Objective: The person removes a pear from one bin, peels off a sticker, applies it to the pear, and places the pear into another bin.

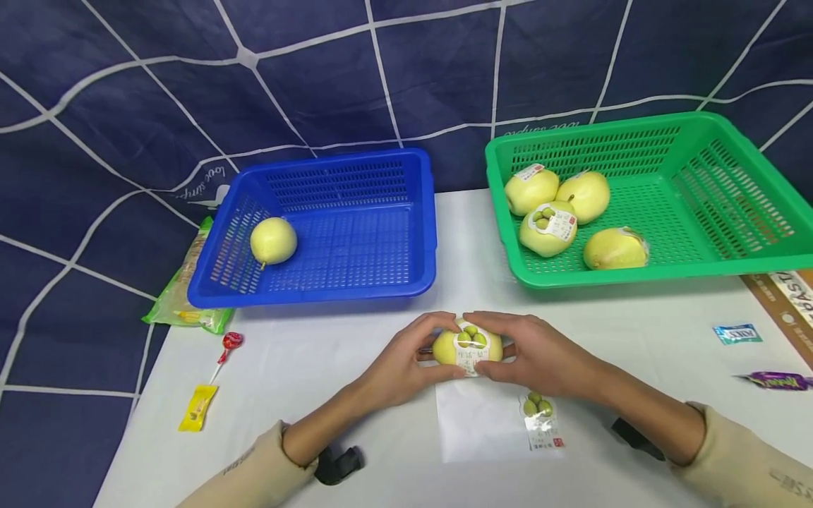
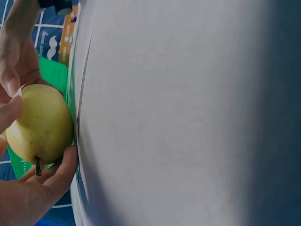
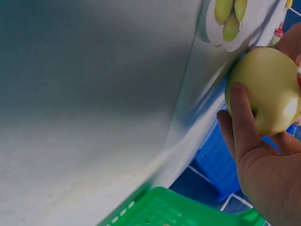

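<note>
Both hands hold one yellow-green pear [image 1: 446, 348] just above the table. A clear-edged label [image 1: 471, 347] with a pear picture lies over its near face. My left hand [image 1: 409, 361] grips the stem end, its thumb and forefinger at the label's left side. Opposite, my right hand [image 1: 540, 355] grips the other end, thumb and fingers at the label's right side. The stem [image 2: 38, 165] points towards the left palm in the left wrist view. Below the hands lies a white backing sheet [image 1: 476, 430] carrying another pear label [image 1: 538, 422].
A blue basket [image 1: 330, 293] with a single pear [image 1: 273, 240] stands behind on the left. The green basket [image 1: 635, 276] at right holds several labelled pears. Around the table lie a lollipop [image 1: 232, 341], yellow wrapper [image 1: 198, 408], blue-white packet [image 1: 737, 334] and purple sweet [image 1: 778, 381].
</note>
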A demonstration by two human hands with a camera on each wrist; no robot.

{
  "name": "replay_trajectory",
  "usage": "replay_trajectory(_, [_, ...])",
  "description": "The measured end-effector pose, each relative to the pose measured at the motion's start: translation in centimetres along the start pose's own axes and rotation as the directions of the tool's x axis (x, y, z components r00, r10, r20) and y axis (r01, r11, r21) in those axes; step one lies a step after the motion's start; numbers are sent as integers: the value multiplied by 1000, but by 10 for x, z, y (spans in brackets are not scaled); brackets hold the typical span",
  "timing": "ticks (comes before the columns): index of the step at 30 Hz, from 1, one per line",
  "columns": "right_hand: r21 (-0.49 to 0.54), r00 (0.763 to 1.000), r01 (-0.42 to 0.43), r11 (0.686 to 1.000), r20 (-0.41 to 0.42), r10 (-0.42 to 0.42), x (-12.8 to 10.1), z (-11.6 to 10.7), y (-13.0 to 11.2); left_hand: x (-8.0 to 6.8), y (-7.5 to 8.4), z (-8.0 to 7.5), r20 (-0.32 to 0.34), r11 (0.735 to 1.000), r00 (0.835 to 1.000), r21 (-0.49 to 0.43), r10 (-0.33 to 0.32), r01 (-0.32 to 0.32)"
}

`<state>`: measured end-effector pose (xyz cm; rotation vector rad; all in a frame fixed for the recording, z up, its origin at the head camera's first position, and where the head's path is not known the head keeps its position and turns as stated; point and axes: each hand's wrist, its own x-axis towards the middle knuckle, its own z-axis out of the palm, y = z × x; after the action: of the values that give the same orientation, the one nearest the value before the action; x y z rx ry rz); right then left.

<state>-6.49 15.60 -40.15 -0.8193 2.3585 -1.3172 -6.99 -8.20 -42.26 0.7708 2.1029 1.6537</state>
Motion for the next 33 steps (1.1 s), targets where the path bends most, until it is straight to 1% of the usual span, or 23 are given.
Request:
replay_trajectory(3, [42,1000,-22,999,17,22,-1,0,2,0,-2,1,-17,999,1000,-37,-9,9])
replay_trajectory(5, [51,999,-37,998,24,35,-2,0,3,0,-2,1,-23,999,1000,-51,-18,17])
replay_trajectory(7, [44,999,-48,998,27,46,-3,0,5,1,-2,1,-25,1000,1000,-27,-16,15])
replay_trajectory(9, [34,999,-44,998,31,43,-4,1,5,0,-1,1,-13,999,1000,35,3,-2])
replay_trajectory(11, [19,999,-40,999,36,39,-5,1,6,-1,0,1,10,989,1000,144,28,-29])
replay_trajectory(14, [80,997,-59,995,56,55,-7,-1,6,-3,2,-1,44,943,996,323,73,-83])
replay_trajectory(15, [91,996,-74,993,58,69,-7,-3,6,-3,2,-1,51,926,995,364,86,-99])
replay_trajectory(17, [116,994,-98,988,61,91,-8,-5,5,-3,3,-2,57,904,994,413,98,-113])
replay_trajectory(19, [132,993,-111,985,58,104,-7,-7,6,-2,3,-3,56,904,993,411,102,-116])
replay_trajectory(20, [118,993,-112,987,50,107,-7,-7,6,-2,3,-3,57,904,993,411,100,-114])
replay_trajectory(23, [147,993,-108,983,51,102,-6,-8,7,-2,4,-4,65,899,994,425,86,-106])
replay_trajectory(29, [225,989,-145,963,66,133,-7,-7,9,-1,3,-5,107,855,987,494,119,-156])
replay_trajectory(33, [276,985,-174,945,62,163,-8,-5,9,0,2,-6,120,845,984,505,131,-174])
